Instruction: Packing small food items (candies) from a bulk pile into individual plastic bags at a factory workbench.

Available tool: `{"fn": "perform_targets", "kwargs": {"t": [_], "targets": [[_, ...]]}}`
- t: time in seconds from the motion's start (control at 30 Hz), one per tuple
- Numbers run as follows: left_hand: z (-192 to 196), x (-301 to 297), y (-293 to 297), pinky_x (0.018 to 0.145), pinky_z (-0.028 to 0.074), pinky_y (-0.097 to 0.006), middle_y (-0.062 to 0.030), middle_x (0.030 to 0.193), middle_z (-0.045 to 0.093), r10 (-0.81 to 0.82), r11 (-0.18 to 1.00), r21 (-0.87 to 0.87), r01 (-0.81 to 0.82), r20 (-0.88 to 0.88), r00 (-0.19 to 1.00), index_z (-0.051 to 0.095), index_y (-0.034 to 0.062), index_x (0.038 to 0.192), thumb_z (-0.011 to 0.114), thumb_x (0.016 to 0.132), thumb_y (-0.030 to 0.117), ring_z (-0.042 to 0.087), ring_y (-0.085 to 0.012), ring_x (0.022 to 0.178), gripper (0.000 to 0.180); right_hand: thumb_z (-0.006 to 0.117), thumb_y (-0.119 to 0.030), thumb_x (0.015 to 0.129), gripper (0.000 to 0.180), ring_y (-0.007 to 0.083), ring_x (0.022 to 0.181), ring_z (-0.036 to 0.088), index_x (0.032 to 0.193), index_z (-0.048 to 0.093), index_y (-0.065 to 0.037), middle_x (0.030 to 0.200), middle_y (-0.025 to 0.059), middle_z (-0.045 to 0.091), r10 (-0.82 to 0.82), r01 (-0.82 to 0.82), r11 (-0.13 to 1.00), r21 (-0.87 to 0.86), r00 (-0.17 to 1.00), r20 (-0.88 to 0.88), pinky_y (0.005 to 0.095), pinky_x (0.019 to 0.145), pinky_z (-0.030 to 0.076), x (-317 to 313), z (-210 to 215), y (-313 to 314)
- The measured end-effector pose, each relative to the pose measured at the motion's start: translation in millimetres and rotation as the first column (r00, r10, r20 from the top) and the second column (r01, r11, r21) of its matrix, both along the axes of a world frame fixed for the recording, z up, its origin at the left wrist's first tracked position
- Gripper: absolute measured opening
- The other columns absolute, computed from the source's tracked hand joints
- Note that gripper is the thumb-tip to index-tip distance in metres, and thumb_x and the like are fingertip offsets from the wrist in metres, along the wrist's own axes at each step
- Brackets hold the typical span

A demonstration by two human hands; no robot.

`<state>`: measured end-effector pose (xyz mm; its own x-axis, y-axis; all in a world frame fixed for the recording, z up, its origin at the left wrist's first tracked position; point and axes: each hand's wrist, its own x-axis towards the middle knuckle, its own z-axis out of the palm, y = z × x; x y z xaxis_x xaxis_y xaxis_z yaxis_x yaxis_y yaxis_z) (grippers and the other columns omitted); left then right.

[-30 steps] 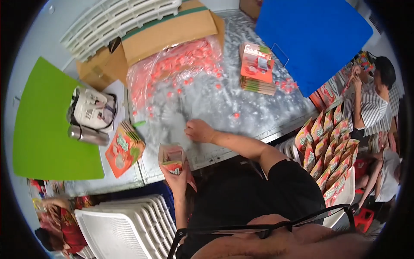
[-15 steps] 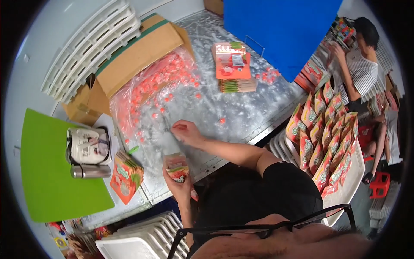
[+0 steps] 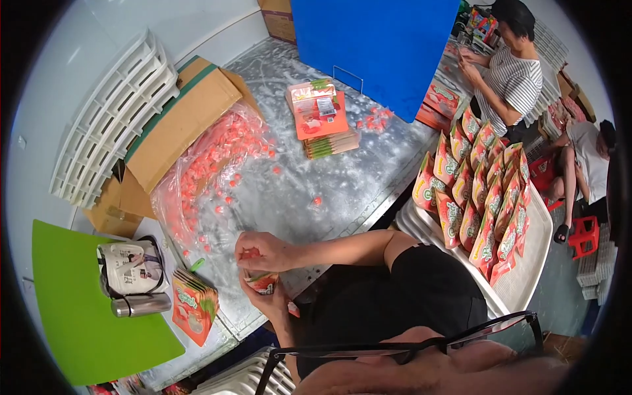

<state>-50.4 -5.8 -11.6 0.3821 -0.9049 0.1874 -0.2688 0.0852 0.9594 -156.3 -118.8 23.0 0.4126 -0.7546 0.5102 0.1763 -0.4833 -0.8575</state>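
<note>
My left hand point(image 3: 270, 304) is closed around a small red printed pouch point(image 3: 265, 284), held upright at the table's near edge. Just above the pouch's mouth, my right hand point(image 3: 271, 253) has its fingers curled around red wrapped candies point(image 3: 250, 254); its hand hides part of the opening. A heap of the same candies point(image 3: 224, 141) spills in clear plastic from a tipped cardboard box point(image 3: 184, 122). Loose ones lie scattered on the metal table point(image 3: 270, 204). Left of my hands sits a fanned stack of flat pouches point(image 3: 195, 306).
More flat pouches point(image 3: 320, 118) are stacked farther back, near a blue panel point(image 3: 368, 52). A white tray point(image 3: 526, 257) of filled pouches stands at the right. A steel flask point(image 3: 141, 304) and a white bag point(image 3: 133, 266) rest at the left. A co-worker point(image 3: 513, 79) stands far right.
My right hand has come back from over the table to the pouch's mouth. The left hand keeps its hold on the pouch. The whole view has shifted a little.
</note>
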Motion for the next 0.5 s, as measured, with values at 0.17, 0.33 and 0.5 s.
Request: {"fn": "perform_targets", "kwargs": {"t": [0.17, 0.33, 0.5], "targets": [[-9.9, 11.1, -4.6, 0.108, 0.036, -0.040, -0.0215, 0.134, 0.050, 0.041, 0.998, -0.059, -0.028, 0.235, 0.971, 0.038, -0.0029, 0.141, 0.075, 0.070, 0.002, 0.050, -0.0316, 0.126, 0.080, 0.067, -0.018, 0.085, 0.014, 0.0282, 0.087, 0.060, 0.087, 0.063, -0.005, 0.090, 0.0102, 0.059, 0.002, -0.004, 0.998, -0.061, 1.000, -0.026, 0.0376, 0.079, 0.049, 2.8, 1.5, 8.6], [17.5, 5.3, -8.8, 0.107, 0.038, -0.041, -0.0184, 0.133, 0.051, 0.044, 0.998, -0.046, -0.041, 0.074, 0.996, 0.044, 0.0011, 0.135, 0.077, 0.060, -0.004, 0.048, -0.0344, 0.127, 0.082, 0.061, -0.003, 0.086, 0.025, 0.0281, 0.098, 0.062, 0.110, 0.063, -0.002, 0.108, 0.0136, 0.061, 0.102, -0.139, 0.971, -0.195, 0.977, -0.189, 0.0362, 0.086, 0.050, -7.5, 41.3, 6.9], [5.5, 13.2, -18.4, 0.108, 0.037, -0.043, -0.0186, 0.137, 0.048, 0.013, 0.997, -0.072, -0.003, 0.133, 0.991, 0.045, 0.0021, 0.136, 0.080, 0.059, -0.001, 0.048, -0.0364, 0.127, 0.085, 0.060, -0.002, 0.087, 0.025, 0.0277, 0.100, 0.063, 0.111, 0.062, -0.001, 0.113, 0.0158, 0.062, 0.123, -0.187, 0.923, -0.337, 0.972, -0.203, 0.0353, 0.089, 0.049, -3.4, 47.1, -7.0]]}}
